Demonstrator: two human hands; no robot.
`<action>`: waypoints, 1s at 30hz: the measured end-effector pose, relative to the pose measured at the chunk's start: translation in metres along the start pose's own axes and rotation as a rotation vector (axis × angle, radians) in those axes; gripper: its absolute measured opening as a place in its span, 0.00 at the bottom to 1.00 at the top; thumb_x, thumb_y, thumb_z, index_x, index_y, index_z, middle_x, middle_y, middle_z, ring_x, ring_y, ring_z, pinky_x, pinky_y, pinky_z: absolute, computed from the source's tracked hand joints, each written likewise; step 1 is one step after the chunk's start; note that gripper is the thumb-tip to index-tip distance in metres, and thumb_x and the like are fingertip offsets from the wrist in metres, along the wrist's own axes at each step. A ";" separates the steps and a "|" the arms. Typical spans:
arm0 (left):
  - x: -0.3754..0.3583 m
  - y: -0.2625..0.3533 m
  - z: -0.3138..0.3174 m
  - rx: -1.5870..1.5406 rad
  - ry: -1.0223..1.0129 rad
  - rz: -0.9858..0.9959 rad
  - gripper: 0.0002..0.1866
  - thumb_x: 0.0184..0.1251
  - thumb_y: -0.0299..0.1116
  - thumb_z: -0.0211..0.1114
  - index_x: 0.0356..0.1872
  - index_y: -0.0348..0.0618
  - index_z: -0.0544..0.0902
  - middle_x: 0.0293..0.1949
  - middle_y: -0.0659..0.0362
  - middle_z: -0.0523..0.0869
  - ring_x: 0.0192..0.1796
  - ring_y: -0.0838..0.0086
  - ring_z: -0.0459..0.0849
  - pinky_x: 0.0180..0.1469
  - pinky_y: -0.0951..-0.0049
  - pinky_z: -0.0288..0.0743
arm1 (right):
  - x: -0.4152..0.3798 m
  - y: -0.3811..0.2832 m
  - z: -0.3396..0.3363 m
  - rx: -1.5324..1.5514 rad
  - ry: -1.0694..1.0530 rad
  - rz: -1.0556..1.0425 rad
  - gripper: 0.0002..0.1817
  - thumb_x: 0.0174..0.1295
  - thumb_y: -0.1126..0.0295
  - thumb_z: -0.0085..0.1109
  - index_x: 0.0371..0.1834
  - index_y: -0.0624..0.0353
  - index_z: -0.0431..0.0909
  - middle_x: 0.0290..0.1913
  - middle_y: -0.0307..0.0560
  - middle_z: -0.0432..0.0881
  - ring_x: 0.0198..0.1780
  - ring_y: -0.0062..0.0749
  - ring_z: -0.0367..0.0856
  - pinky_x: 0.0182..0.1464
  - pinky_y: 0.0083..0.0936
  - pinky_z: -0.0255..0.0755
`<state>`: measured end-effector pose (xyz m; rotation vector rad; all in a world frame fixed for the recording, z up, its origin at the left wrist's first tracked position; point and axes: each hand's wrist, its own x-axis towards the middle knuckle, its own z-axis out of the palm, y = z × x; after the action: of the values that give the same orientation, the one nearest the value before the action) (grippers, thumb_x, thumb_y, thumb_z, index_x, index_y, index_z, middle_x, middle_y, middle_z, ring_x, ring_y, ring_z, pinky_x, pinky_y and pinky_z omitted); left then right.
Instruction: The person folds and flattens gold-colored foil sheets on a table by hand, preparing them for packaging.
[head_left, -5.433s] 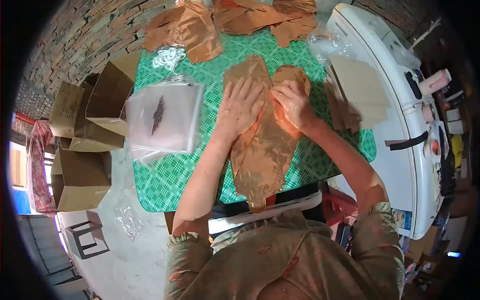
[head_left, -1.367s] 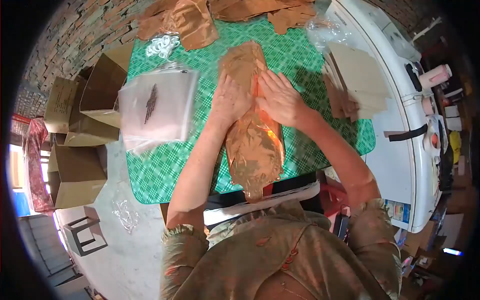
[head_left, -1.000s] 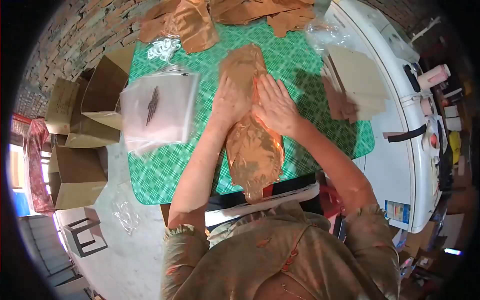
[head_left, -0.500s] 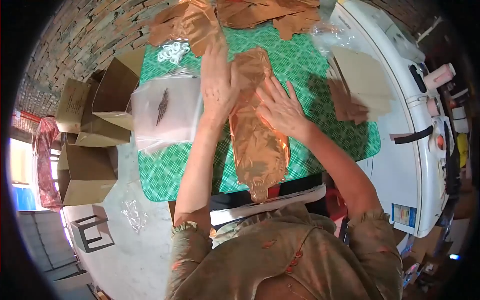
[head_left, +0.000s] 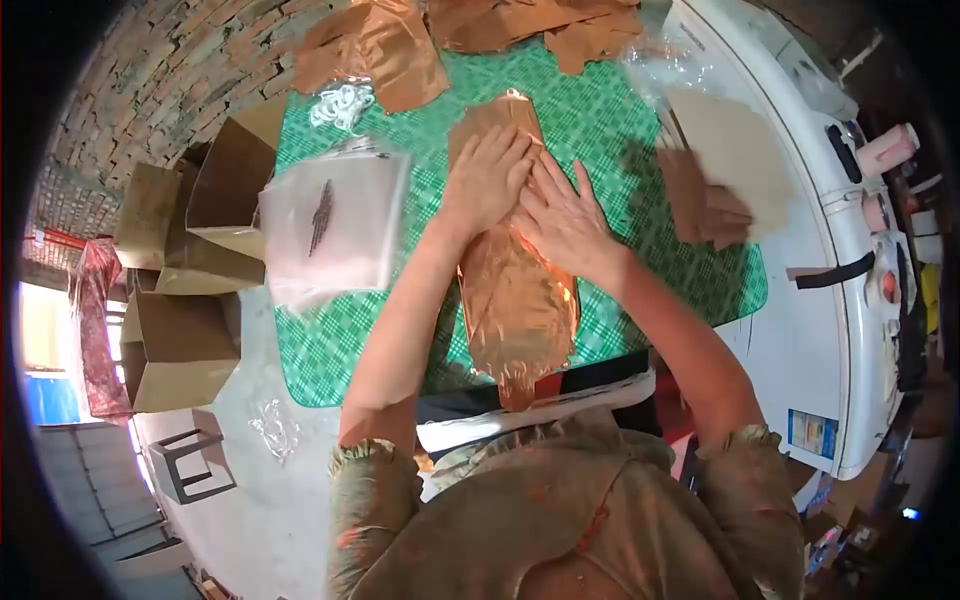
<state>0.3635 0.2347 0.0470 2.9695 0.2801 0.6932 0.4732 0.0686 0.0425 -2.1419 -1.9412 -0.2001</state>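
Note:
A long copper-coloured foil piece point(head_left: 520, 310) lies flat on the green patterned tabletop point(head_left: 330, 360), its narrow end hanging over the near edge. My left hand point(head_left: 487, 180) lies palm down on the upper part of the foil, fingers extended. Beside it, my right hand point(head_left: 568, 220) rests on the foil's right side with its fingers spread. The fingertips of both hands are close together. To the left sits a stack of clear plastic bags point(head_left: 345, 230) with thin dark strips point(head_left: 321, 217) on top.
More copper foil pieces point(head_left: 400, 60) lie along the far edge, near a white string bundle point(head_left: 341, 106). Brown cardboard sheets point(head_left: 725, 160) are at the right, by a white appliance point(head_left: 790, 330). Open cardboard boxes point(head_left: 185, 345) and a grey frame point(head_left: 190, 465) stand at the left.
My left hand has moved right and slightly down onto the foil, beside my right hand. My right hand has barely moved.

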 end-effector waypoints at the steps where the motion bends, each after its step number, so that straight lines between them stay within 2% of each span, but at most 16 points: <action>1: -0.002 0.001 0.000 -0.013 -0.028 -0.032 0.28 0.87 0.46 0.46 0.78 0.42 0.76 0.82 0.49 0.71 0.85 0.54 0.63 0.87 0.51 0.51 | -0.002 -0.001 0.000 -0.002 -0.002 0.001 0.32 0.81 0.50 0.45 0.80 0.57 0.70 0.87 0.58 0.57 0.91 0.48 0.42 0.85 0.66 0.36; 5: 0.000 -0.003 0.013 -0.071 0.023 -0.105 0.28 0.87 0.44 0.47 0.77 0.41 0.76 0.81 0.49 0.73 0.84 0.54 0.66 0.86 0.52 0.53 | 0.000 0.000 0.000 0.014 0.011 0.003 0.34 0.83 0.48 0.42 0.84 0.57 0.65 0.88 0.58 0.55 0.91 0.48 0.41 0.86 0.63 0.32; 6: 0.001 -0.006 0.014 -0.041 0.036 -0.070 0.27 0.87 0.44 0.47 0.76 0.42 0.77 0.81 0.50 0.73 0.83 0.54 0.67 0.86 0.52 0.54 | 0.000 0.000 -0.004 0.015 -0.008 0.001 0.35 0.83 0.48 0.42 0.84 0.57 0.64 0.89 0.58 0.55 0.91 0.47 0.40 0.87 0.63 0.32; 9: -0.002 -0.008 0.019 0.021 0.033 -0.058 0.26 0.86 0.43 0.47 0.76 0.44 0.77 0.81 0.51 0.72 0.84 0.55 0.66 0.86 0.53 0.53 | -0.015 -0.007 -0.008 0.063 -0.056 0.003 0.36 0.83 0.47 0.42 0.85 0.60 0.62 0.89 0.58 0.54 0.91 0.47 0.41 0.87 0.61 0.31; 10: -0.002 -0.007 0.020 0.003 0.011 -0.102 0.27 0.87 0.44 0.47 0.78 0.47 0.75 0.82 0.51 0.71 0.85 0.56 0.64 0.86 0.54 0.52 | -0.020 -0.008 -0.009 0.082 -0.063 0.003 0.37 0.83 0.47 0.42 0.84 0.61 0.62 0.88 0.59 0.54 0.91 0.47 0.42 0.87 0.60 0.31; 13: 0.000 -0.005 0.022 -0.013 0.002 -0.145 0.28 0.87 0.45 0.47 0.80 0.49 0.72 0.82 0.51 0.70 0.85 0.57 0.63 0.87 0.55 0.51 | -0.049 -0.020 -0.024 0.099 -0.110 -0.018 0.39 0.82 0.46 0.44 0.85 0.64 0.61 0.88 0.60 0.54 0.91 0.47 0.44 0.88 0.59 0.32; 14: 0.000 -0.007 0.024 -0.001 0.000 -0.140 0.28 0.88 0.47 0.47 0.81 0.49 0.71 0.82 0.52 0.70 0.86 0.58 0.62 0.88 0.55 0.50 | -0.062 -0.025 -0.026 0.109 -0.082 -0.040 0.40 0.80 0.47 0.49 0.84 0.66 0.61 0.87 0.61 0.56 0.90 0.50 0.48 0.88 0.60 0.34; 17: 0.000 -0.005 0.028 0.031 0.131 -0.103 0.25 0.86 0.44 0.48 0.74 0.46 0.79 0.77 0.51 0.77 0.81 0.57 0.70 0.83 0.52 0.59 | -0.099 -0.039 -0.041 0.109 -0.112 -0.084 0.42 0.77 0.47 0.54 0.83 0.69 0.62 0.86 0.62 0.59 0.89 0.51 0.51 0.87 0.60 0.36; 18: 0.000 -0.005 0.028 0.035 0.132 -0.098 0.25 0.86 0.44 0.48 0.74 0.46 0.79 0.77 0.51 0.77 0.81 0.57 0.70 0.84 0.52 0.59 | -0.110 -0.046 -0.045 0.175 -0.089 -0.075 0.43 0.74 0.48 0.59 0.82 0.71 0.63 0.85 0.64 0.62 0.88 0.52 0.53 0.87 0.62 0.37; 21: 0.000 -0.006 0.030 0.036 0.134 -0.091 0.25 0.86 0.44 0.49 0.74 0.45 0.79 0.77 0.51 0.77 0.81 0.56 0.70 0.84 0.52 0.58 | -0.139 -0.060 -0.066 0.241 -0.155 -0.080 0.45 0.68 0.50 0.64 0.82 0.71 0.63 0.85 0.63 0.60 0.88 0.53 0.52 0.87 0.60 0.38; 22: 0.000 -0.006 0.030 0.030 0.137 -0.093 0.25 0.86 0.44 0.49 0.74 0.45 0.79 0.77 0.51 0.77 0.81 0.56 0.70 0.84 0.52 0.58 | -0.147 -0.064 -0.071 0.272 -0.157 -0.083 0.44 0.66 0.53 0.65 0.79 0.71 0.67 0.84 0.64 0.63 0.87 0.55 0.56 0.86 0.61 0.41; 25: 0.001 -0.005 0.027 0.010 0.128 -0.107 0.26 0.86 0.44 0.49 0.74 0.44 0.78 0.77 0.50 0.77 0.81 0.56 0.70 0.84 0.51 0.58 | -0.158 -0.064 -0.085 0.355 -0.165 -0.141 0.40 0.69 0.53 0.65 0.76 0.72 0.70 0.79 0.63 0.72 0.83 0.51 0.65 0.85 0.62 0.43; 26: 0.001 -0.004 0.026 0.004 0.122 -0.112 0.26 0.86 0.44 0.48 0.74 0.44 0.78 0.77 0.50 0.77 0.81 0.56 0.70 0.84 0.51 0.58 | -0.158 -0.055 -0.086 0.400 -0.144 -0.191 0.35 0.70 0.58 0.64 0.74 0.69 0.72 0.74 0.59 0.78 0.79 0.50 0.71 0.85 0.59 0.47; 29: 0.001 -0.002 0.021 -0.036 0.119 -0.117 0.26 0.86 0.44 0.49 0.74 0.43 0.78 0.77 0.48 0.76 0.81 0.54 0.70 0.84 0.50 0.58 | -0.141 -0.024 -0.080 0.540 0.060 -0.162 0.30 0.69 0.66 0.63 0.73 0.66 0.73 0.68 0.55 0.82 0.76 0.49 0.74 0.84 0.55 0.53; 30: 0.001 -0.001 0.020 -0.046 0.127 -0.121 0.26 0.86 0.44 0.49 0.74 0.43 0.78 0.77 0.48 0.76 0.81 0.53 0.70 0.83 0.50 0.59 | -0.127 -0.017 -0.080 0.448 0.137 -0.176 0.28 0.68 0.73 0.62 0.72 0.64 0.74 0.69 0.55 0.80 0.76 0.49 0.73 0.83 0.52 0.58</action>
<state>0.3725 0.2349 0.0296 2.8409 0.4424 0.8622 0.4480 -0.0735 0.0879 -1.6339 -1.8795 0.0540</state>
